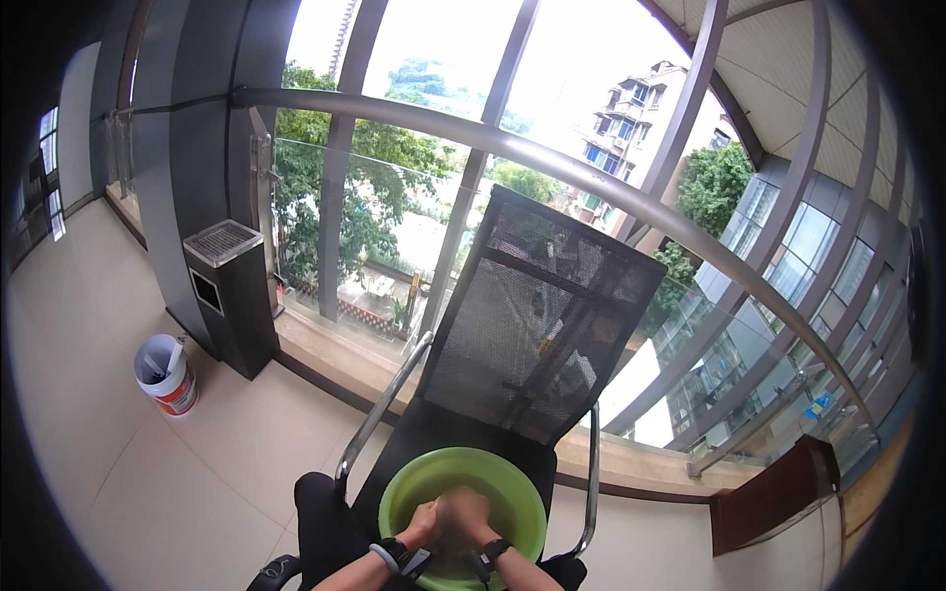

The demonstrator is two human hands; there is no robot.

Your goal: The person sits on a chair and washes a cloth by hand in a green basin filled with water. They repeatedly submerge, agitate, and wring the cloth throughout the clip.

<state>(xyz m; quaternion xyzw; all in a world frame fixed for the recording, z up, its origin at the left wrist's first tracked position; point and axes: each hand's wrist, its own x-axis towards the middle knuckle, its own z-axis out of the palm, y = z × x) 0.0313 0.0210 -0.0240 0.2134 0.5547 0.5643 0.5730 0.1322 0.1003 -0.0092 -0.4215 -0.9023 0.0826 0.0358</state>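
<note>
A green plastic basin [389, 487] with murky liquid in it stands on the black seat of a mesh-back office chair [517, 325]. My left hand [423, 521] and my right hand [467, 510] meet close together over the middle of the basin. The right hand is blurred, and whatever may lie between the fingers is hidden. Each wrist wears a black strap with a small device, and a pale band circles the left wrist.
Chrome armrests [593, 480] flank the basin. To the left stand a white and red bucket [166, 377] and a black ash bin [233, 295]. Behind the chair run a metal handrail [443, 120] and glass panels. A brown wooden box-like piece [776, 502] is at right.
</note>
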